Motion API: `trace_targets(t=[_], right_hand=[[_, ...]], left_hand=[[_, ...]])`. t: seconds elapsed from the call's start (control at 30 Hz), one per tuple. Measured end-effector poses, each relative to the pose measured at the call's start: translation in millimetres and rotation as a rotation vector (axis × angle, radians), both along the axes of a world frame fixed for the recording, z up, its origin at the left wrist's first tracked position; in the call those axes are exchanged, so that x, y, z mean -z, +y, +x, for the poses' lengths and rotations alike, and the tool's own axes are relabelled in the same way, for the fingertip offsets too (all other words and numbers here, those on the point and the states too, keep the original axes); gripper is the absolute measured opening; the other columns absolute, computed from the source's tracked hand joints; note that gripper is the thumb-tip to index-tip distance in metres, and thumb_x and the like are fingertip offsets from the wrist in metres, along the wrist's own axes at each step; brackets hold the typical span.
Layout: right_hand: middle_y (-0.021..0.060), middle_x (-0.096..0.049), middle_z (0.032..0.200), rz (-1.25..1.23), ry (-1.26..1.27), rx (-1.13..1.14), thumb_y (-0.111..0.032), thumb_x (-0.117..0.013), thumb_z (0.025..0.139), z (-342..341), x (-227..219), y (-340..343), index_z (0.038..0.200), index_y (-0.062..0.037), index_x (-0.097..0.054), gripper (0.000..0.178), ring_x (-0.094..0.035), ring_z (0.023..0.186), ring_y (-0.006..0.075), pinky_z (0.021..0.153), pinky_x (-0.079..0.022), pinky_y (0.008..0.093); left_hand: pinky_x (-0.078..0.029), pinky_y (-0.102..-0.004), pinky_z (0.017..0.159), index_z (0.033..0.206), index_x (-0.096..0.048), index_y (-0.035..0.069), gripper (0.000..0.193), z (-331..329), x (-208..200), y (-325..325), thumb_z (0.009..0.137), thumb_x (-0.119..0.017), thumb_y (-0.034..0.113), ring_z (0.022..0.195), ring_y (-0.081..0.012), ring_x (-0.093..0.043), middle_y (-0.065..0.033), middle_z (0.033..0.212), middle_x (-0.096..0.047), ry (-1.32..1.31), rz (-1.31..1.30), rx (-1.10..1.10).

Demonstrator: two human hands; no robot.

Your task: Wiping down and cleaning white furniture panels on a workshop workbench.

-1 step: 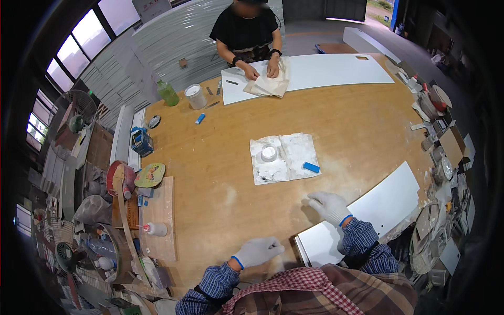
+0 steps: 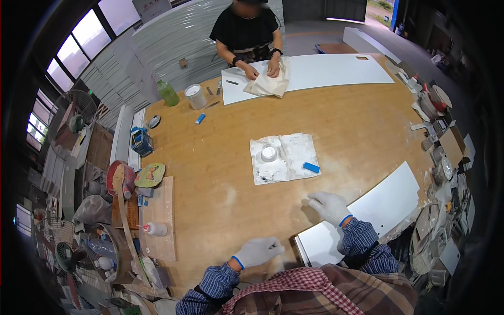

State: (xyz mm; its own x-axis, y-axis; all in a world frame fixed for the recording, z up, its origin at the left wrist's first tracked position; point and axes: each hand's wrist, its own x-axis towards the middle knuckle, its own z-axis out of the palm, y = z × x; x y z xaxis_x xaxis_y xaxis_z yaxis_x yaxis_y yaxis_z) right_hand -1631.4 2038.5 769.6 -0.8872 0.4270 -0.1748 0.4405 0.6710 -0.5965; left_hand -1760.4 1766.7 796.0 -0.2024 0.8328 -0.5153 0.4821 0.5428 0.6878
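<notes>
My left hand (image 2: pixel 257 252), in a white knit glove with a blue cuff, hovers over or rests at the near part of the wooden table (image 2: pixel 210 163). Its fingers are curled together, and no object shows in them. To its right lies a stack of white panels (image 2: pixel 388 202), slanting up toward the right. My right hand (image 2: pixel 328 207), gloved alike, is at the far edge of these panels with fingers stretched out and holding nothing. Whether it touches the panel I cannot tell. Beyond it, a stained paper sheet (image 2: pixel 286 144) bears a small white tub (image 2: pixel 269 153) and a blue block (image 2: pixel 311 167).
Across the table a person (image 2: pixel 247 37) handles beige cloth or paper (image 2: pixel 273 84) on a long white panel (image 2: pixel 325 71). A white bucket (image 2: pixel 195 97) and green bottle (image 2: pixel 167 93) stand far left. A squeeze bottle (image 2: pixel 156 229) lies on a board (image 2: pixel 160 205). Clutter lines both sides.
</notes>
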Motion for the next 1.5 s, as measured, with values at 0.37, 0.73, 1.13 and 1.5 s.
trace_targets(t=[0.37, 0.73, 1.13, 1.5], right_hand=[[0.0146, -0.071, 0.118, 0.012, -0.014, 0.007, -0.047, -0.052, 0.099, 0.5, -1.8, -0.9, 0.121, -0.0093, -0.071, 0.047, -0.066, 0.110, 0.0335, 0.095, -0.050, 0.0418], [0.0129, -0.072, 0.115, 0.031, -0.010, 0.011, -0.046, -0.052, 0.099, 0.0, -4.2, -1.8, 0.119, -0.0110, -0.071, 0.044, -0.067, 0.108, 0.0324, 0.093, -0.051, 0.0422], [0.0130, -0.072, 0.114, 0.064, -0.005, 0.007, -0.044, -0.051, 0.100, 0.5, -3.4, -1.7, 0.118, -0.0112, -0.071, 0.042, -0.067, 0.107, 0.0328, 0.093, -0.050, 0.0429], [0.0124, -0.073, 0.110, 0.089, 0.008, -0.015, -0.043, -0.051, 0.100, 2.9, 4.2, -1.8, 0.116, -0.0127, -0.071, 0.040, -0.067, 0.104, 0.0330, 0.090, -0.051, 0.0446]], left_hand=[[-0.054, -0.0400, 0.079, 0.105, -0.070, 0.010, 0.041, 5.9, -0.5, 1.1, 0.097, -0.060, 0.048, 0.088, -0.0329, -0.069, -0.0147, 0.095, -0.072, -0.005, 0.013, -0.007], [-0.054, -0.0388, 0.079, 0.105, -0.069, 0.010, 0.039, 11.4, -4.1, 0.8, 0.098, -0.060, 0.047, 0.087, -0.0314, -0.069, -0.0138, 0.094, -0.072, -0.007, 0.003, -0.013], [-0.053, -0.0356, 0.077, 0.104, -0.070, 0.009, 0.035, 19.1, 3.4, -1.4, 0.098, -0.063, 0.042, 0.082, -0.0254, -0.067, -0.0129, 0.091, -0.071, -0.070, 0.018, -0.064], [-0.053, -0.0397, 0.080, 0.104, -0.071, 0.012, 0.034, 24.2, 4.8, -2.3, 0.097, -0.061, 0.044, 0.088, -0.0327, -0.068, -0.0124, 0.094, -0.071, -0.116, 0.033, -0.109]])
